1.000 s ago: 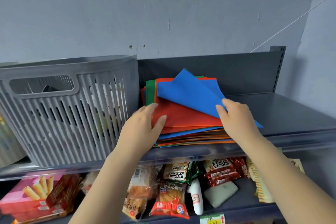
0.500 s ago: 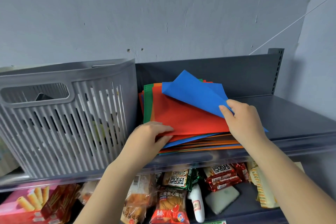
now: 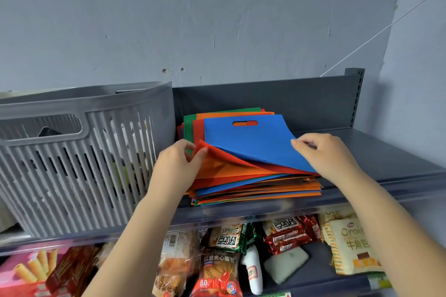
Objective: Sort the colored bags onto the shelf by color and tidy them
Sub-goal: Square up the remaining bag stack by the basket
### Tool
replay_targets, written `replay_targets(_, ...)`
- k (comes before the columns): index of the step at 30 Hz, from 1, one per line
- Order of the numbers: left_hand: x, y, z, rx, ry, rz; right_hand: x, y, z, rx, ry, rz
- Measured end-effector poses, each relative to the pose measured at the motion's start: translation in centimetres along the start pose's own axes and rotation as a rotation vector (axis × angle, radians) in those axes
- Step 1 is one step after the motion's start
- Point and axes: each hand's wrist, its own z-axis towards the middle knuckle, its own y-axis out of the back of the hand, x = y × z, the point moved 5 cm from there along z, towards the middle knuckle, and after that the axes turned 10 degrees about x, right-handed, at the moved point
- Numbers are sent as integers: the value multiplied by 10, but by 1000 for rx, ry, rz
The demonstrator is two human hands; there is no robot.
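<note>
Since a moment ago, left hand has lifted the red bag by its near-left corner, pinching it. Right hand pinches the blue bag atop the mixed stack on the shelf, right of a grey basket.

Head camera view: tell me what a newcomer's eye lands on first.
The blue bag tops a mixed stack of bags on the upper shelf. The left hand pinches a red bag's corner; the right hand holds the blue bag's edge. A grey basket stands left of the stack.
</note>
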Motion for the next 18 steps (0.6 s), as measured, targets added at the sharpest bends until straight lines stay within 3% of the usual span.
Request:
replay_targets(5, -3, -8, 6, 111, 119, -381, -38, -5, 17, 146, -278, -45)
replay_targets(9, -3, -10, 9, 225, 306, -493, -49, -9, 17, 198, -396, 166)
replay_targets(12, -4, -14, 5, 339, 401, -440, -55, -3, 14, 145, -427, 339)
replay_targets(18, -9, -18, -6, 259, 260, -198, -59, 5, 3, 83, -410, 414)
